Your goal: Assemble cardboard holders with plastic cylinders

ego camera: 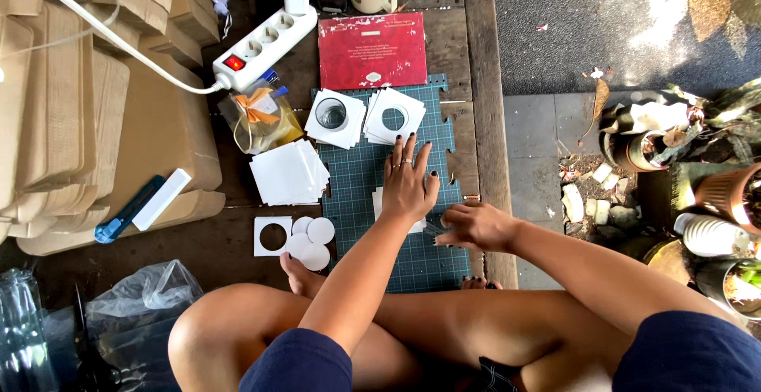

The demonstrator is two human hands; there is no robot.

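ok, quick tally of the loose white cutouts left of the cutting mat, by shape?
White discs: 4
White square with round hole: 1
Total: 5
They lie on the wooden floor beside the green cutting mat, where the left hand presses flat on white paper and the right hand rests beside it.

A white square card (379,202) is lying flat on the green cutting mat (357,170), near the mat's middle, mostly hidden. A small tool (434,225), blurred, is sitting on the mat just right of the card.
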